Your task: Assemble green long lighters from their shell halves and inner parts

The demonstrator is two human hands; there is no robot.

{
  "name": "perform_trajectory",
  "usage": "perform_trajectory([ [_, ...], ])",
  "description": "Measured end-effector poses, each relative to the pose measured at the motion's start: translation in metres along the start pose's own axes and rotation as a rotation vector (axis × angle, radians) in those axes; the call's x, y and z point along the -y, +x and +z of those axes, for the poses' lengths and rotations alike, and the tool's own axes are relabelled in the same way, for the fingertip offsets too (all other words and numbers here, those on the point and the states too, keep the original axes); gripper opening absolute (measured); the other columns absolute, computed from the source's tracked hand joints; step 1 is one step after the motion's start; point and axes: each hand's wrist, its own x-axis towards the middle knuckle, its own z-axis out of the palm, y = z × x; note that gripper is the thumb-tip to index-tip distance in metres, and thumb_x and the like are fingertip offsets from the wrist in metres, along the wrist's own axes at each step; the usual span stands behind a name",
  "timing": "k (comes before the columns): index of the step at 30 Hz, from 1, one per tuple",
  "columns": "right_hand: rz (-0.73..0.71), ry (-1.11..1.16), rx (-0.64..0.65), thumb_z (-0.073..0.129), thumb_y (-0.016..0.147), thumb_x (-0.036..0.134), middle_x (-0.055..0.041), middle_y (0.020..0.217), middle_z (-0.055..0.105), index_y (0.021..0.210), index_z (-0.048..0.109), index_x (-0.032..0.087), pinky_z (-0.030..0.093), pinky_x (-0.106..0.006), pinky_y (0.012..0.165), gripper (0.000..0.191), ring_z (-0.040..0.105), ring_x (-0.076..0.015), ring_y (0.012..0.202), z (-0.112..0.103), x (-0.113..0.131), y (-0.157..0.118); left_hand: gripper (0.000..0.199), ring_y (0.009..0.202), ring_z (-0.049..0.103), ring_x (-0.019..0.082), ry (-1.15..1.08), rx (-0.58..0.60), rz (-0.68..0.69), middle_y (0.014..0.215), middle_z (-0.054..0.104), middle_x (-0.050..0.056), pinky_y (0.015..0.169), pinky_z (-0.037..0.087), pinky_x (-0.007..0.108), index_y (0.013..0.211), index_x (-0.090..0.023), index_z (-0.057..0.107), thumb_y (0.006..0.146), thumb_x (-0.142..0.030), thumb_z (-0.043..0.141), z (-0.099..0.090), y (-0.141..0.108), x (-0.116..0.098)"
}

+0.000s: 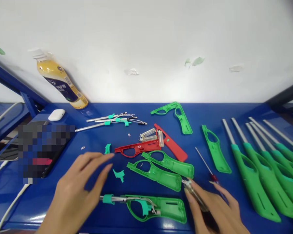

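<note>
My left hand (80, 185) is held above the table with thumb and index finger apart, nothing between them. Near its fingertips lie two teal plastic triggers, one trigger (118, 174) in front and another trigger (107, 149) behind. My right hand (215, 204) pinches a clear lighter fuel tank (196, 195) between thumb and fingers. A screwdriver (204, 162) reaches out by that hand's outer fingers; whether they grip it is unclear. Between my hands sits an open green lighter shell (172, 209), holding a metal tube (118, 199), wires and a teal trigger (144, 207).
More green half shells (156, 175), red half shells (172, 143) and loose fuel tanks (160, 138) lie mid-table. Tubes with wires (95, 125) are behind left. Several assembled green lighters (256, 182) stand in a row at right. A yellow bottle (61, 81) leans against the wall.
</note>
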Motion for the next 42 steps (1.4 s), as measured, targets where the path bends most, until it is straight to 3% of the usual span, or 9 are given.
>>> perform_trajectory([
  [2,-0.026,0.002,-0.005,0.077,0.088,0.009,-0.0019,0.09,0.082,0.116,0.076,0.018,0.055,-0.044,0.095,0.029,0.076,-0.0161,0.069,0.001,0.0,0.001,0.024,0.098,0.063,0.017,-0.059,0.09,0.186,0.112,0.064,0.001,0.085,0.056,0.03,0.129,-0.033,0.065,0.105,-0.033,0.058,0.003,-0.01,-0.021],
  [4,-0.045,0.006,0.01,0.075,0.089,0.007,-0.0023,0.091,0.082,0.115,0.076,0.017,0.055,-0.043,0.096,0.028,0.076,-0.0155,0.07,0.001,-0.001,0.001,0.026,0.097,0.061,0.017,-0.132,0.188,0.291,0.112,0.065,0.004,0.083,0.057,0.029,0.13,-0.028,0.064,0.105,-0.024,0.057,0.009,-0.017,-0.041],
  [7,-0.053,0.021,0.025,0.074,0.089,0.005,-0.0025,0.092,0.082,0.114,0.075,0.017,0.054,-0.043,0.097,0.027,0.075,-0.0146,0.072,0.0,-0.001,0.001,0.024,0.093,0.059,0.019,-0.159,0.308,0.366,0.109,0.066,0.006,0.077,0.059,0.032,0.124,-0.023,0.066,0.106,-0.02,0.052,0.019,-0.02,-0.059],
  [10,-0.08,0.035,0.058,0.073,0.09,0.004,-0.004,0.097,0.081,0.115,0.074,0.016,0.054,-0.042,0.098,0.028,0.075,-0.0148,0.081,-0.002,-0.002,0.001,0.023,0.089,0.058,0.02,-0.15,0.37,0.409,0.106,0.066,0.006,0.073,0.059,0.034,0.117,-0.022,0.067,0.104,-0.014,0.051,0.027,-0.018,-0.063],
  [16,-0.165,0.033,0.121,0.071,0.091,0.003,-0.0062,0.1,0.076,0.126,0.073,0.016,0.054,-0.041,0.098,0.037,0.071,-0.0146,0.089,-0.002,-0.009,0.0,0.031,0.085,0.056,0.019,-0.195,0.316,0.468,0.103,0.067,0.006,0.067,0.055,0.029,0.109,-0.022,0.066,0.098,-0.001,0.045,0.034,-0.014,-0.058],
  [22,-0.224,0.069,0.195,0.071,0.092,0.008,-0.0035,0.099,0.079,0.127,0.072,0.017,0.054,-0.038,0.096,0.036,0.074,-0.0151,0.087,-0.007,-0.006,0.003,0.024,0.083,0.055,0.018,-0.249,0.271,0.446,0.097,0.069,0.005,0.075,0.055,0.032,0.102,-0.018,0.064,0.107,-0.01,0.041,0.041,-0.019,-0.059],
  [28,-0.23,0.108,0.242,0.071,0.093,0.01,0.0001,0.101,0.081,0.123,0.074,0.023,0.053,-0.037,0.1,0.033,0.075,-0.014,0.085,-0.001,0.007,0.009,0.029,0.088,0.054,0.017,-0.302,0.182,0.403,0.1,0.071,0.005,0.078,0.053,0.028,0.121,-0.016,0.065,0.106,-0.005,0.043,0.045,-0.026,-0.057],
  [36,-0.237,0.13,0.236,0.071,0.091,0.006,-0.0018,0.101,0.08,0.124,0.073,0.02,0.054,-0.038,0.1,0.036,0.075,-0.015,0.089,0.006,0.004,0.007,0.022,0.095,0.053,0.019,-0.281,0.159,0.4,0.104,0.072,0.006,0.084,0.052,0.033,0.114,-0.012,0.066,0.103,-0.002,0.05,0.049,-0.034,-0.06],
  [42,-0.241,0.115,0.27,0.072,0.092,0.01,-0.0008,0.101,0.081,0.123,0.074,0.022,0.054,-0.038,0.098,0.033,0.075,-0.0148,0.087,0.006,0.005,0.008,0.025,0.09,0.053,0.02,-0.276,0.168,0.376,0.102,0.071,0.007,0.081,0.053,0.034,0.115,-0.015,0.068,0.102,-0.005,0.05,0.051,-0.035,-0.056],
])
